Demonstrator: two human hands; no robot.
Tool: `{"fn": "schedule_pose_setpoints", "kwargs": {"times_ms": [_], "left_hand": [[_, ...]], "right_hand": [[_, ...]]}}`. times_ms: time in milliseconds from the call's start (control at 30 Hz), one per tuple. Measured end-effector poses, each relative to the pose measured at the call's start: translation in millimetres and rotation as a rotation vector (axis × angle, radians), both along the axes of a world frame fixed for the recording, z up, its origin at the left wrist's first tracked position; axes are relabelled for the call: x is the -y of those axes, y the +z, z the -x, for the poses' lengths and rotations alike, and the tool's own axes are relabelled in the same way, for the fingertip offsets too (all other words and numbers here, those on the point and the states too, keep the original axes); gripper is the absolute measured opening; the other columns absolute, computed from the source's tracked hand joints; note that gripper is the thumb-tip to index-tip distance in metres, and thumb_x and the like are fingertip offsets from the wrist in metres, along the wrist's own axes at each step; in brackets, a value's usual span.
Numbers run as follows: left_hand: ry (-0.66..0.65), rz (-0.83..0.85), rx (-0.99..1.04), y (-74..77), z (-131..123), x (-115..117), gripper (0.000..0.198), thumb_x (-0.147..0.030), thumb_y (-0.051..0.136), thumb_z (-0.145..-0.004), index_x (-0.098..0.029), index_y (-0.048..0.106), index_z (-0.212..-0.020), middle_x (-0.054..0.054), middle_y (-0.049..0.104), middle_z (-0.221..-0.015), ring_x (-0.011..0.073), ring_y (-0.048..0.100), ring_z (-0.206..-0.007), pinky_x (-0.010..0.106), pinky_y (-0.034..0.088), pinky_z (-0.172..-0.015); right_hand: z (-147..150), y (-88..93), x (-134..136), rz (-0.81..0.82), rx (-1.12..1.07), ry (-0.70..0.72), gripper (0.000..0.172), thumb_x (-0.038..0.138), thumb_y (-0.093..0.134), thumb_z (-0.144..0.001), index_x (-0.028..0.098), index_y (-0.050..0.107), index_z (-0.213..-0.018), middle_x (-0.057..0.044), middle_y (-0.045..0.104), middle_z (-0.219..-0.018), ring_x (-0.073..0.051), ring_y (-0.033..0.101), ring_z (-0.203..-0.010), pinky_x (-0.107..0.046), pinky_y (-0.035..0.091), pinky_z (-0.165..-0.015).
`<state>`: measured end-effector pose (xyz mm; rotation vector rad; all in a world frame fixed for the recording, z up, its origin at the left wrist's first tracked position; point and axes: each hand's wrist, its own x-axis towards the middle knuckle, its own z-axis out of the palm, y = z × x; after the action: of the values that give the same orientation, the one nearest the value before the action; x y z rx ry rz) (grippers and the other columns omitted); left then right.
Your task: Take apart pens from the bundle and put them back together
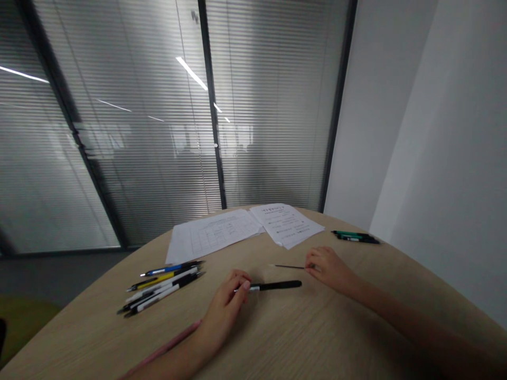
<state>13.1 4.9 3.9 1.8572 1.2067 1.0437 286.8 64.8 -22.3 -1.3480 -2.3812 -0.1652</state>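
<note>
Well, the left hand closes firmly on one end of a black pen, while the right hand, just beyond that pen, pinches a thin refill.

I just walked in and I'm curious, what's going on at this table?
One person is at a light wood table using bare hands. Their left hand holds a black pen, while their right hand pinches what looks like a thin pen refill. A pile of pens lies to the left, printed papers lie ahead, and a green pen and a black pen lie to the right.
</note>
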Motion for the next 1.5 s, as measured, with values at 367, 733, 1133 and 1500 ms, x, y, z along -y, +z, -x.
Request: {"fn": "schedule_pose_setpoints", "kwargs": {"times_ms": [367,733,1133,1500], "left_hand": [[0.031,0.146,0.093,-3.7,-1.7,-0.1,0.026,-0.042,0.042,-0.078,-0.018,0.048,-0.074,-0.006,0.042,-0.053,0.0112,0.040,-0.050,0.022,0.032,-0.048],[-0.029,0.181,0.089,-5.7,-2.8,-0.3,0.026,-0.043,0.043,-0.076,-0.017,0.049,-0.078,-0.007,0.042,-0.052,0.0105,0.038,-0.046,0.022,0.029,-0.045],[0.030,0.207,0.169,-4.5,-4.3,-2.1,0.026,-0.042,0.047,-0.072,-0.017,0.050,-0.076,-0.007,0.044,-0.052,0.0101,0.039,-0.045,0.022,0.029,-0.044],[0.029,0.202,0.198,-6.1,-3.4,-3.7,0.026,-0.043,0.048,-0.072,-0.017,0.050,-0.073,-0.007,0.044,-0.052,0.0088,0.038,-0.043,0.021,0.029,-0.043]], "right_hand": [[6.2,10.8,8.4,-0.043,-0.020,0.038,0.013,0.018,0.050,-0.078,0.018,0.062,-0.083,-0.006,0.062,-0.088,-0.020,0.053,-0.086,-0.037,0.036,-0.080],[39.5,32.0,46.1,0.320,-0.261,0.231,0.018,0.026,0.049,-0.081,0.018,0.061,-0.091,-0.005,0.063,-0.089,-0.017,0.056,-0.084,-0.027,0.042,-0.075],[9.5,34.3,20.4,0.336,-0.272,0.128,0.016,0.026,0.050,-0.077,0.017,0.061,-0.084,-0.005,0.063,-0.085,-0.018,0.056,-0.081,-0.031,0.042,-0.074],[-3.1,3.8,-2.2,0.034,-0.142,-0.057,0.011,0.022,0.053,-0.076,0.017,0.061,-0.079,-0.006,0.061,-0.084,-0.020,0.053,-0.085,-0.033,0.040,-0.077]]}}
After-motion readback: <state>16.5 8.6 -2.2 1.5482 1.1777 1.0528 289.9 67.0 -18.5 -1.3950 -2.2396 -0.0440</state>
